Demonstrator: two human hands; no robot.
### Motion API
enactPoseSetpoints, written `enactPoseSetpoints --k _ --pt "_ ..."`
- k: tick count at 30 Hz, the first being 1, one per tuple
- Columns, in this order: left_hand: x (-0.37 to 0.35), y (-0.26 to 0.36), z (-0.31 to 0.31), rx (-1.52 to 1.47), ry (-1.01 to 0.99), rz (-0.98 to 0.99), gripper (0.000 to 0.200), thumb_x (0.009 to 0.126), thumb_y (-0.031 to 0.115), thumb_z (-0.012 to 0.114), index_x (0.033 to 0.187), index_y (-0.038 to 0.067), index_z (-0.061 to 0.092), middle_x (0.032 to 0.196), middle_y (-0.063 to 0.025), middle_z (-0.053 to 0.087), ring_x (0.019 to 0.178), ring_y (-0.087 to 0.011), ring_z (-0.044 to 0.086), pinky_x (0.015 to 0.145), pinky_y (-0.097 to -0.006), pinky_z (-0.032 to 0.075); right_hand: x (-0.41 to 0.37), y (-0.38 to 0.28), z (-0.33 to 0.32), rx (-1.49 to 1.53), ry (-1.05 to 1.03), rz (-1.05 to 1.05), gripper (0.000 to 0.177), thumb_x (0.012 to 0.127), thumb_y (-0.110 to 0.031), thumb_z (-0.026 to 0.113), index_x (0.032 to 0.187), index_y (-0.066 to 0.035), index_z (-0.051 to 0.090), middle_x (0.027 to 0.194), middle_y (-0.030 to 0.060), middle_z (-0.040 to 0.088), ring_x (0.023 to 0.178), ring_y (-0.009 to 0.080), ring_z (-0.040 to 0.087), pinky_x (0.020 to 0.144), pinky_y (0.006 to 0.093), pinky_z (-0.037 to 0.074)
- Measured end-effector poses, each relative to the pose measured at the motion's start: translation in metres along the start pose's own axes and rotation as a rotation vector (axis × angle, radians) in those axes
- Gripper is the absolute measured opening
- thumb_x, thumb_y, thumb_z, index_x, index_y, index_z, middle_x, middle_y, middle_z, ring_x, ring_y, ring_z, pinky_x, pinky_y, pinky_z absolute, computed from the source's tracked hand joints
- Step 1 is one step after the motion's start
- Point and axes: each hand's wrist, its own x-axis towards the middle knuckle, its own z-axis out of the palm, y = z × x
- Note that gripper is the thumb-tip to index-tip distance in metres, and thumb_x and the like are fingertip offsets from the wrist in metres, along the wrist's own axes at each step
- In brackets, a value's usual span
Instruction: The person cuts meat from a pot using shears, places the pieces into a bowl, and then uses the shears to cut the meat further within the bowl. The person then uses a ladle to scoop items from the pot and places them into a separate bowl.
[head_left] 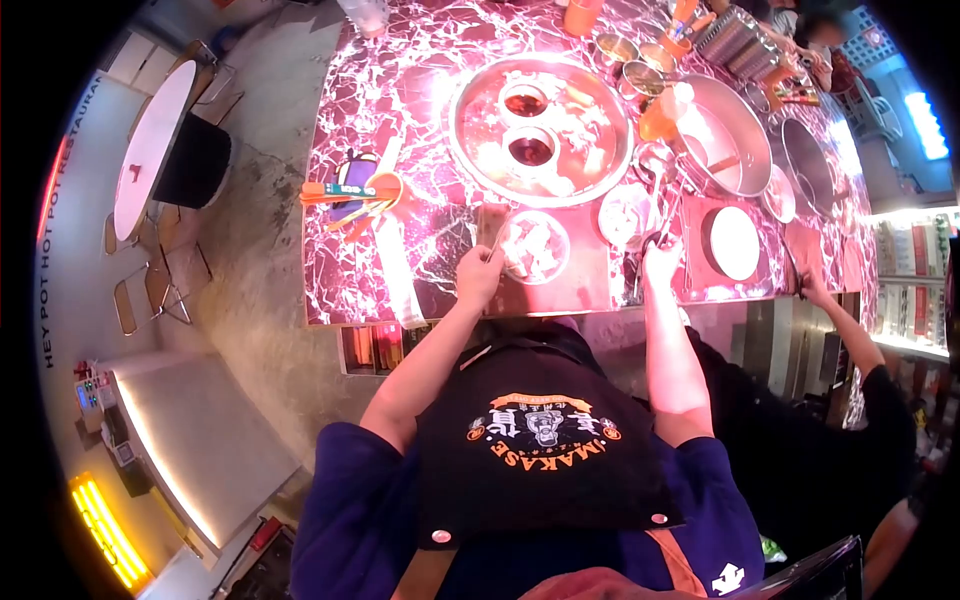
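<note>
A marbled counter (345, 275) carries everything within reach, its front edge just before the person. Toward its middle sits a wide, shallow metal basin (461, 90), with two bowls (504, 148) of dark red liquid inside. To the right of the basin stands a deep metal pot (753, 150).

A reddish board (590, 288) lies at the counter's front edge and bears a round plate (565, 248) of pale food pieces, blurred by glare; the plate is between the person's two hands, nearer the left. Farther right, beyond the right hand, is a white round dish (733, 243). A smaller bowl (607, 222) stands between plate and dish, behind the right hand.

The left hand (480, 274) is beside the plate's left edge, fingers drawn together; I cannot tell whether its grip has hold of anything. The right hand (661, 262) has its grip closed around a slim dark tool (656, 239), too washed out to identify. At far right, a co-worker's hand (816, 291) is by the counter's edge.
</note>
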Motion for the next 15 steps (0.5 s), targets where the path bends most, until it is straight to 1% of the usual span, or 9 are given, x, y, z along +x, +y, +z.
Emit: enactPoseSetpoints --k 1,3,6,7,8,10,11,12,15 --pt "0.002 -0.003 0.0 0.027 0.04 0.075 0.029 0.088 0.025 0.07 0.078 -0.002 0.064 0.066 -0.0127 0.065 0.055 -0.0177 0.064 0.053 -0.0337 0.051 0.007 0.001 0.0 -0.002 -0.004 -0.013 0.039 0.085 0.003 0.066 0.118 0.0 0.046 0.092 0.0088 0.064 0.078 0.0164 0.063 0.073 0.0296 0.051" --pt "0.001 0.005 -0.006 0.068 0.064 0.063 0.03 0.087 0.026 0.07 0.078 -0.002 0.064 0.066 -0.0134 0.065 0.055 -0.0191 0.064 0.054 -0.0349 0.05 0.002 -0.018 -0.005 -0.288 0.095 -0.101 0.042 0.084 -0.001 0.068 0.12 0.0 0.047 0.098 0.0125 0.066 0.088 0.0214 0.066 0.084 0.0339 0.051" --pt "0.004 -0.012 -0.022 0.128 0.117 0.039 0.031 0.086 0.027 0.071 0.078 -0.002 0.064 0.065 -0.0162 0.064 0.058 -0.0229 0.064 0.056 -0.0386 0.049 0.002 -0.02 -0.017 -0.363 0.12 -0.143 0.047 0.084 -0.004 0.068 0.125 0.0 0.047 0.101 0.0151 0.067 0.094 0.0271 0.068 0.088 0.0372 0.051" --pt "0.004 -0.021 -0.032 0.171 0.187 0.082 0.032 0.086 0.028 0.071 0.077 -0.002 0.063 0.065 -0.0167 0.063 0.058 -0.0236 0.064 0.058 -0.0395 0.049 -0.002 -0.016 -0.023 -0.407 0.14 -0.195 0.05 0.084 -0.006 0.067 0.13 0.0 0.047 0.109 0.0178 0.067 0.101 0.031 0.067 0.092 0.0397 0.05" --pt "0.005 -0.028 -0.042 0.215 0.257 0.124 0.033 0.085 0.028 0.071 0.077 -0.002 0.062 0.065 -0.0172 0.062 0.059 -0.0244 0.063 0.059 -0.0403 0.048 -0.017 -0.031 -0.028 -0.408 0.114 -0.163 0.048 0.088 -0.001 0.062 0.132 0.001 0.045 0.113 0.0186 0.067 0.105 0.0295 0.067 0.095 0.0388 0.05" --pt "0.007 -0.039 -0.067 0.231 0.302 0.127 0.033 0.086 0.027 0.071 0.076 -0.002 0.061 0.064 -0.0165 0.061 0.059 -0.0238 0.061 0.059 -0.0401 0.047 -0.059 -0.054 -0.032 -0.373 0.097 -0.341 0.051 0.088 0.0 0.061 0.136 -0.001 0.043 0.121 0.0209 0.064 0.113 0.032 0.065 0.099 0.0405 0.048" --pt "0.005 -0.044 -0.076 0.248 0.345 0.124 0.033 0.086 0.026 0.071 0.075 -0.002 0.06 0.063 -0.0158 0.06 0.058 -0.0233 0.058 0.059 -0.0398 0.046 -0.074 -0.048 -0.033 -0.39 0.048 -0.474 0.056 0.086 0.002 0.059 0.14 -0.003 0.041 0.127 0.022 0.061 0.118 0.0333 0.063 0.102 0.0409 0.047" --pt "0.003 -0.048 -0.082 0.259 0.343 0.119 0.033 0.086 0.026 0.071 0.075 -0.002 0.06 0.063 -0.0158 0.06 0.058 -0.0233 0.058 0.059 -0.0398 0.046 -0.096 -0.058 -0.032 -0.49 -0.062 -0.328 0.058 0.085 0.003 0.06 0.14 -0.003 0.042 0.131 0.0212 0.06 0.119 0.0325 0.062 0.102 0.0408 0.048" --pt "0.012 -0.057 -0.093 0.192 0.362 0.121 0.031 0.091 0.023 0.068 0.074 -0.001 0.059 0.062 -0.0103 0.058 0.056 -0.019 0.052 0.056 -0.0374 0.042 -0.115 -0.042 -0.013 -0.585 -0.337 -0.329 0.055 0.083 -0.002 0.062 0.135 -0.004 0.048 0.128 0.0266 0.059 0.114 0.0421 0.061 0.098 0.0468 0.048"
